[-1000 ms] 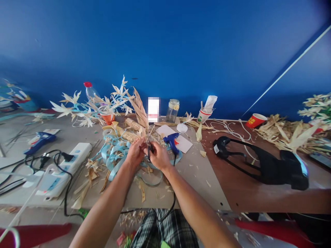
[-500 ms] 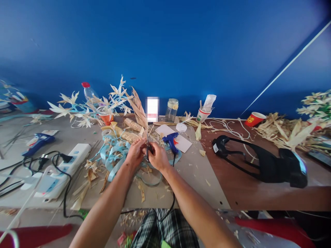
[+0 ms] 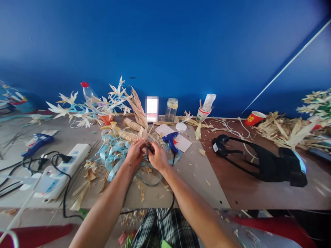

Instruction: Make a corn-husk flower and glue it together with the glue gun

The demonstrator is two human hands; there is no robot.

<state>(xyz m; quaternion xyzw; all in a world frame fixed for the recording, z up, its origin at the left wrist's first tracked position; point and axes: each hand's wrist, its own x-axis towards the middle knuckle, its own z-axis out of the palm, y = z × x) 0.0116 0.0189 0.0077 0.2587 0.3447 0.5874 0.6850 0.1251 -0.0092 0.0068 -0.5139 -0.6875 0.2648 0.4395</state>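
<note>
My left hand (image 3: 136,152) is closed around a small piece of pale corn husk (image 3: 142,132), whose tip sticks up above the fingers. Close beside it, my right hand (image 3: 157,156) grips dark-handled scissors (image 3: 148,148) with the blades pointing up at the husk. Blue ribbon (image 3: 113,156) lies in loose loops left of my hands. Behind them rest corn cobs (image 3: 126,135) and a tall dry husk (image 3: 137,105). A blue glue gun (image 3: 171,140) lies right of my right hand on white card (image 3: 184,142).
Husk flowers on blue stems (image 3: 103,103) stand at back left. A power strip (image 3: 66,172), cables and a second glue gun (image 3: 38,143) lie left. At right are a black strapped headset (image 3: 269,162), a red paper cup (image 3: 255,118) and a husk pile (image 3: 275,129). A glass jar (image 3: 171,110) stands behind.
Both hands stay together at nearly the same place, still holding the husk and scissors. The view has shifted very slightly; nothing else has visibly moved.
</note>
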